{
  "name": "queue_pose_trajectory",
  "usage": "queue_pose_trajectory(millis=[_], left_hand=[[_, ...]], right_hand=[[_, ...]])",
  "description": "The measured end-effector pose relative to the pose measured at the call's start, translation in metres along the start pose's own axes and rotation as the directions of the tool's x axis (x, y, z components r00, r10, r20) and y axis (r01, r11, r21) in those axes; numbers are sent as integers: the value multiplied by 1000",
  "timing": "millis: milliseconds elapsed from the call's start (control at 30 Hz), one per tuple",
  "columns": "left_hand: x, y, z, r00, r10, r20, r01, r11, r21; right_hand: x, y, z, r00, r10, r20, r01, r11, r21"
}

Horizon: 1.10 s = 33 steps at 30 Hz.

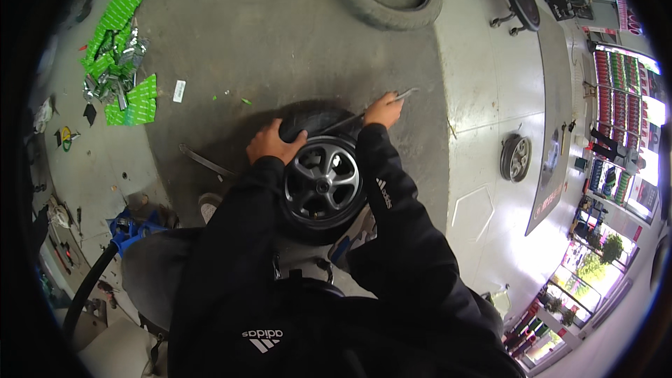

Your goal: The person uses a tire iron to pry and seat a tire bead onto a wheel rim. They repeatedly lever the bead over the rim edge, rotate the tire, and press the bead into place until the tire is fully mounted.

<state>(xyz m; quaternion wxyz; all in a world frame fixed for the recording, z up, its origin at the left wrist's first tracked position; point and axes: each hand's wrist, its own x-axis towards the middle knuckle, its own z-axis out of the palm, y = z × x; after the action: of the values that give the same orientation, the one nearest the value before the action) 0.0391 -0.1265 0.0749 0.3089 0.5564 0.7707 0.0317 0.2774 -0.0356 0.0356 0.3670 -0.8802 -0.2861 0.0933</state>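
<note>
White lettering (262, 334) on our black fabric jacket (231, 294), small white print (126, 4) on thin green sheets (133, 112), dark grey floor (280, 42)'s left edge

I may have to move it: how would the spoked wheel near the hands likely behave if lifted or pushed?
The spoked wheel looks metal and carries a black tyre, so it would probably feel heavy. Its thick spokes suggest a stiff centre, while the tyre should give slightly. Face up, it would likely drag rather than roll if pushed.

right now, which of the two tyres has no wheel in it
The loose tyre lying flat at the top of the picture: bare floor shows through its middle, whereas the tyre under the left hand surrounds a dark spoked wheel.
</note>
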Motion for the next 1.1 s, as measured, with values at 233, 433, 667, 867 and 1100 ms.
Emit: queue_pose_trajectory(millis=[233, 433, 667, 867, 1100], left_hand=[[27, 27, 7, 999, 13, 31, -16, 996, 90], [35, 24, 21, 999, 15, 28, -18, 992, 127], [39, 35, 13, 996, -39, 75, 26, 986, 165], [33, 69, 9, 971, -237, 30, 228, 957, 178], [32, 49, 56, 933, 91, -348, 8, 962, 274]], right_hand=[[-27, -40, -8, 992, -56, -112, 77, 980, 186], [-25, -46, 34, 998, -63, -15, 63, 998, 12], [-18, -52, 37, 999, 41, 18, -39, 995, -87], [-20, -28, -4, 985, -155, 73, 121, 929, 349], [27, -81, -127, 288, -306, 907, -136, 925, 356]])
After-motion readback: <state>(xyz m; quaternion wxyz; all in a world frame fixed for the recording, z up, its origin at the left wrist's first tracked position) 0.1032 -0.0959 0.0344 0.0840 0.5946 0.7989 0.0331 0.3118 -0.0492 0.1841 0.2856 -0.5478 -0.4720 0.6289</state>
